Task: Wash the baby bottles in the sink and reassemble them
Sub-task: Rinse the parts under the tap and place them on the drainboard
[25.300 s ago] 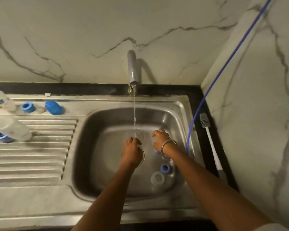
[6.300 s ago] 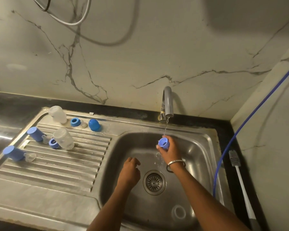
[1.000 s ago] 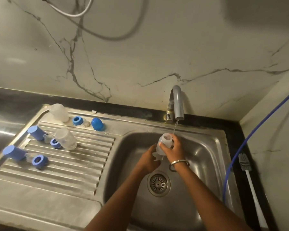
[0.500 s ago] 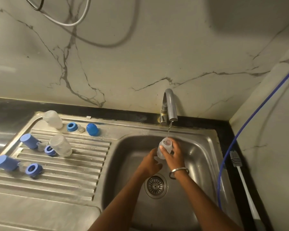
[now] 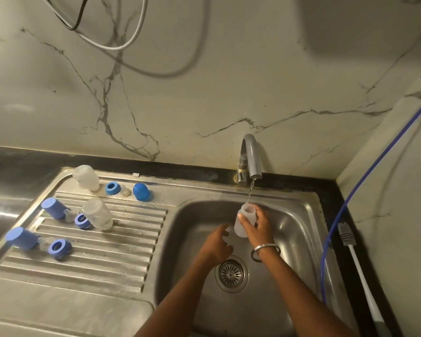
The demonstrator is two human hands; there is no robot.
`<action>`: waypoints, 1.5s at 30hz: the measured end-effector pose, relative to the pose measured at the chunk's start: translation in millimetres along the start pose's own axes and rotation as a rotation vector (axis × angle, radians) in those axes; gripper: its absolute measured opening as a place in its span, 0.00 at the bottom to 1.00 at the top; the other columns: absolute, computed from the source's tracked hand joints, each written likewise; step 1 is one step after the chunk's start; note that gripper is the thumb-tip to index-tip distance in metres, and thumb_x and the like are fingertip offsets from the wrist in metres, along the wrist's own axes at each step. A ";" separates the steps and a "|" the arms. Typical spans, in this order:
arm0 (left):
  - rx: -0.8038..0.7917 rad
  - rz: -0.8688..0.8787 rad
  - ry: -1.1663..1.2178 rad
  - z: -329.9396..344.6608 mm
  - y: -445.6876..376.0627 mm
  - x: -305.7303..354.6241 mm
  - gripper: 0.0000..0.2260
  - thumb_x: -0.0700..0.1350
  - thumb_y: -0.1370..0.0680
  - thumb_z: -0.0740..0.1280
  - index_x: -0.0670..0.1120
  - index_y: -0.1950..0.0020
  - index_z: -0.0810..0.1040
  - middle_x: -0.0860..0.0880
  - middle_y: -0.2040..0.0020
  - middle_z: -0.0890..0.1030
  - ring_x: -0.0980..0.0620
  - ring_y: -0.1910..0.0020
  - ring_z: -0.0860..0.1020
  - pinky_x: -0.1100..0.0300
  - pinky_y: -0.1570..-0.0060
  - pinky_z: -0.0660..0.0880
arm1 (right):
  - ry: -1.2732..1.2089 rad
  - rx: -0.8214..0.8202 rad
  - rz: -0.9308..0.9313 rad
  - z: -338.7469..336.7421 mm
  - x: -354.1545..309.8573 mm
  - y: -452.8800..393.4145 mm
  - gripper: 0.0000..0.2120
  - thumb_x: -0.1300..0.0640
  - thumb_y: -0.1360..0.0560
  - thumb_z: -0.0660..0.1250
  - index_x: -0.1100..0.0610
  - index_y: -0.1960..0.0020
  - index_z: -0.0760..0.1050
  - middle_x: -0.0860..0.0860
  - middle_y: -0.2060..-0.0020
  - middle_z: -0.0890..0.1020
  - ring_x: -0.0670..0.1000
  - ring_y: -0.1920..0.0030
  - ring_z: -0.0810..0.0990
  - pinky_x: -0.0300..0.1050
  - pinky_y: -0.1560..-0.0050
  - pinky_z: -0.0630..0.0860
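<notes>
Here, right hand (image 5: pixel 258 226) fingers (image 5: pixel 240 216) wrap the clear bottle (image 5: pixel 244 221), mouth up under the tap (image 5: pixel 252 156) stream, over the sink (image 5: pixel 299 229); left hand (image 5: pixel 216 244) loosely curled just beside it, holding nothing. Best to fill, swirl, tip out — keep the mouth centred. Steel draining bench (image 5: pixel 95 259) left carries rinsed parts; marble walls behind.

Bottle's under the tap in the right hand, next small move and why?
Probably tip the bottle to pour out the rinse water. The right hand holds it upright in its grip with the mouth under the thin stream from the tap, so it is filling. The left hand sits free beside it, holding nothing, over the sink.
</notes>
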State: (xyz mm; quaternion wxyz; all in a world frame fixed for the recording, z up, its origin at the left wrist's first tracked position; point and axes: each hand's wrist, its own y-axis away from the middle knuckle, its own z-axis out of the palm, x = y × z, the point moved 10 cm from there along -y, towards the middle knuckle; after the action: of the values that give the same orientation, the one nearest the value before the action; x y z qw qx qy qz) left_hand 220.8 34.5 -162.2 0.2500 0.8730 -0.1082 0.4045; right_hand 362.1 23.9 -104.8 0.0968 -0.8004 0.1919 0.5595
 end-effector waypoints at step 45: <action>0.074 -0.099 -0.067 -19.2 1.1 -45.2 0.28 0.38 0.26 0.68 0.46 0.27 0.66 0.48 0.37 0.75 0.51 0.42 0.76 0.64 0.46 0.73 | -0.896 -0.010 0.880 48.9 64.9 1.3 0.22 0.44 0.23 0.64 0.61 0.40 0.69 0.62 0.51 0.77 0.61 0.55 0.81 0.51 0.63 0.80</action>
State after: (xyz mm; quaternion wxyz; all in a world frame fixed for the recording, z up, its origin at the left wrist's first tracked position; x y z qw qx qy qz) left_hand 178.5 43.0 -185.7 0.2335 0.8989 -0.0583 0.3662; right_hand 339.1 27.9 -182.6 -0.0755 -0.3346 0.4416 0.8291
